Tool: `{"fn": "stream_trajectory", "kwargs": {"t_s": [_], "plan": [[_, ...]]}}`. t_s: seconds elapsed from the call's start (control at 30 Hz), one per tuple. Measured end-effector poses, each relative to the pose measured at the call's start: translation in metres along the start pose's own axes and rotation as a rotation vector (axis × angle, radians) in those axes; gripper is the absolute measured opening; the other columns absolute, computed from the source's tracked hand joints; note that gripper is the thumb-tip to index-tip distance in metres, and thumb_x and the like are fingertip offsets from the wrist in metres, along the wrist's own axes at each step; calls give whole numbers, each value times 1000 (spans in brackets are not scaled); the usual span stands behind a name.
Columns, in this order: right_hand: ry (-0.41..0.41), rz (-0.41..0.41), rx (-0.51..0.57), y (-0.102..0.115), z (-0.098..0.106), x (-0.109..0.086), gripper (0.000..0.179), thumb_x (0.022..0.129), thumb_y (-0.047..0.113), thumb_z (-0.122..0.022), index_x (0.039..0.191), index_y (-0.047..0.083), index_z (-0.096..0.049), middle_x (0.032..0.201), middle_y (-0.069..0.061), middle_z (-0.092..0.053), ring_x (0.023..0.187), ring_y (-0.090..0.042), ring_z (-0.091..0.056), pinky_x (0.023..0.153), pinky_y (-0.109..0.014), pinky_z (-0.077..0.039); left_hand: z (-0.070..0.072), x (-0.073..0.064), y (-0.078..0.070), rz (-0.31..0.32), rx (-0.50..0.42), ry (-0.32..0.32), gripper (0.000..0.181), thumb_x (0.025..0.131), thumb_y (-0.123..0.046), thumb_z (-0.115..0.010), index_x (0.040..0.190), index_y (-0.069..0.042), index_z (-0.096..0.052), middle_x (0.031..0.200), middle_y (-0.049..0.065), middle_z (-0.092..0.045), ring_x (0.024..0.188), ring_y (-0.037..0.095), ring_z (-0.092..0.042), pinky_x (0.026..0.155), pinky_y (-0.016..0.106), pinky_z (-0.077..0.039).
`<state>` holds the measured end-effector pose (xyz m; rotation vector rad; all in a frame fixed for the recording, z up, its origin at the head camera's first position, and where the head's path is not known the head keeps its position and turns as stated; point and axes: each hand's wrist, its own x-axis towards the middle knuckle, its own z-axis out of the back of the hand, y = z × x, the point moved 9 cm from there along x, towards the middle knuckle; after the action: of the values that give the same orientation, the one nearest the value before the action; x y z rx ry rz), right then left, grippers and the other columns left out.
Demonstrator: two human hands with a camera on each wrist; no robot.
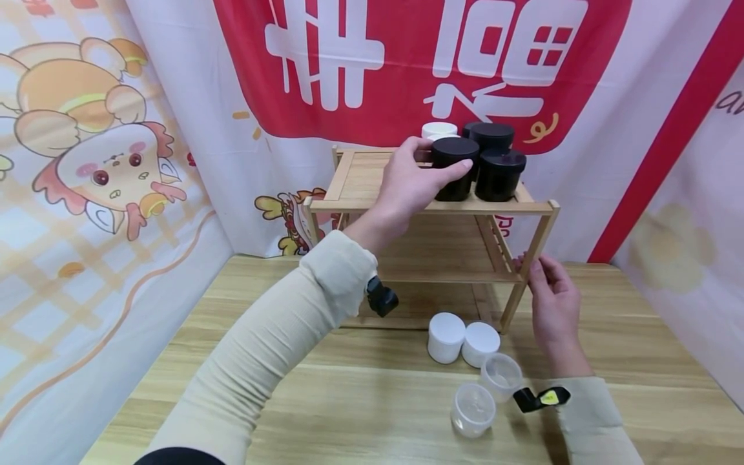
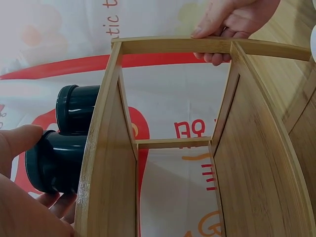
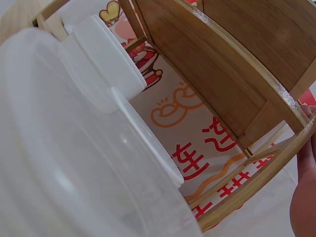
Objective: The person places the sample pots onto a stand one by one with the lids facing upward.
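My left hand (image 1: 407, 177) grips a black lidded jar (image 1: 455, 150) at the front of a wooden rack's top shelf (image 1: 357, 174), thumb across its near side and fingers at its left. Several more black jars (image 1: 501, 174) and a white jar (image 1: 439, 129) stand close around it. In the left wrist view, the held jar (image 2: 55, 163) is between my thumb and fingers. On the right side, my right hand (image 1: 555, 303) holds the rack's front post, thumb on one side and fingers on the other, as the left wrist view also shows.
Two white lidded jars (image 1: 446, 339) stand on the wooden table (image 1: 343, 413) before the rack's right front. Two clear cups (image 1: 473, 410) are nearer me, beside my right sleeve. A clear container (image 3: 74, 148) fills the right wrist view's left side. Printed cloth (image 1: 325, 77) hangs behind.
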<state>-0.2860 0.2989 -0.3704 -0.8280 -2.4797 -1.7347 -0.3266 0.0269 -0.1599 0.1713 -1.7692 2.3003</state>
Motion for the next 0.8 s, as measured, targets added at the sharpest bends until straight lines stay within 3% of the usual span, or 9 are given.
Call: {"fn": "stream_trajectory", "kwargs": {"t_s": [0.2, 0.37, 0.63, 0.8], "plan": [[17, -13, -17, -2, -2, -2, 38, 108, 20, -63, 141, 2, -66, 126, -6, -74, 122, -15, -71, 103, -15, -55, 5, -3, 2, 21, 12, 0, 61, 95, -36, -83, 146, -18, -53, 142, 3, -61, 124, 18, -59, 105, 34, -58], [10, -3, -5, -1, -2, -1, 36, 108, 19, -63, 139, 2, -67, 125, -7, -74, 119, -14, -71, 103, -16, -55, 19, -10, 2, 16, -3, -19, 60, 97, -40, -80, 146, -19, -54, 144, 2, -61, 127, 18, -60, 104, 36, -59], [2, -16, -19, -1, 1, 0, 37, 108, 20, -63, 140, 3, -66, 125, -6, -74, 118, -13, -71, 102, -14, -55, 45, -36, 2, -31, -96, -62, 49, 98, -40, -79, 138, -17, -61, 136, 0, -65, 124, 18, -63, 102, 37, -59], [2, -16, -30, 0, 1, 1, 37, 108, 21, -63, 141, 3, -66, 127, -7, -73, 119, -13, -71, 102, -14, -55, 49, -55, 7, -44, -183, -32, 42, 99, -34, -79, 133, -16, -64, 133, 2, -67, 122, 19, -65, 107, 41, -58]]}}
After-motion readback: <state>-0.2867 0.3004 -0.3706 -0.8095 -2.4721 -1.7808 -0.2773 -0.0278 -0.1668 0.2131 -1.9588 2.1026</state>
